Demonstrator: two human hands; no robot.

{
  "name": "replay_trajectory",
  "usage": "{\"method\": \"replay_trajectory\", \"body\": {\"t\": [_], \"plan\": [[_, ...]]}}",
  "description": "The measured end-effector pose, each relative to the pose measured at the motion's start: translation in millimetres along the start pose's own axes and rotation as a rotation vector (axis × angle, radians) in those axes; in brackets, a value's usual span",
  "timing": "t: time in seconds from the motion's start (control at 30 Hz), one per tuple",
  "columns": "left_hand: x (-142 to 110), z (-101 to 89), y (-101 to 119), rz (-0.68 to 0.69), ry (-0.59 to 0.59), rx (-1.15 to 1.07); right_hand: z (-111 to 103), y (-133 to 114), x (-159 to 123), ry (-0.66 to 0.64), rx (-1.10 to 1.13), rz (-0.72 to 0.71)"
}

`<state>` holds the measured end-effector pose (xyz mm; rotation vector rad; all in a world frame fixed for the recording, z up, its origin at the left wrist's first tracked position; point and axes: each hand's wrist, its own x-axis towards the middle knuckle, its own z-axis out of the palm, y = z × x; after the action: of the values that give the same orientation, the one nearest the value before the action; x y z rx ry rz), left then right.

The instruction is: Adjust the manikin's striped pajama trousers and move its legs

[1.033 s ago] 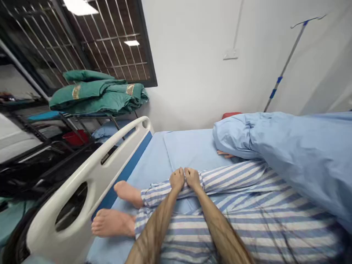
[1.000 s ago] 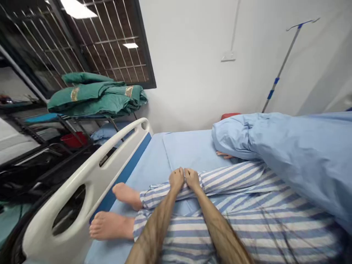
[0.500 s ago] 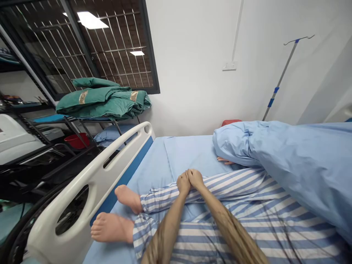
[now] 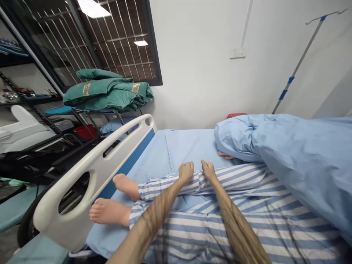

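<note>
My left hand (image 4: 186, 171) and my right hand (image 4: 208, 169) are curled over the far trouser leg of a lying figure, with the blue-and-white striped cloth (image 4: 233, 234) bunched between them. My bare forearms reach in from the bottom of the view. Two bare feet (image 4: 115, 198) lie to the left on the blue bed sheet (image 4: 189, 146). Beyond my hands, a blue quilt (image 4: 288, 157) covers the upper body, and a hand (image 4: 226, 155) shows at its edge. My fingertips are hidden by the cloth.
A white bed rail (image 4: 82, 165) runs along the left side. Behind it stand a metal rack with folded green cloth (image 4: 107, 91), a red basin (image 4: 85, 132) and a blue pillow (image 4: 115, 126). An IV pole (image 4: 299, 62) stands against the wall at right.
My hands were close together and now stand further apart on the striped cloth. The view has also shifted slightly.
</note>
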<state>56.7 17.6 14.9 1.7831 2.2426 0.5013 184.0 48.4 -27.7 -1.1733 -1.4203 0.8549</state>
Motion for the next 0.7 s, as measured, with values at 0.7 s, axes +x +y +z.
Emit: {"method": "replay_trajectory", "body": {"t": [0.7], "plan": [[-23.9, 40.5, 32.7, 0.090, -0.041, -0.167, -36.0, -18.6, -6.3, -0.116, -0.531, -0.053]]}}
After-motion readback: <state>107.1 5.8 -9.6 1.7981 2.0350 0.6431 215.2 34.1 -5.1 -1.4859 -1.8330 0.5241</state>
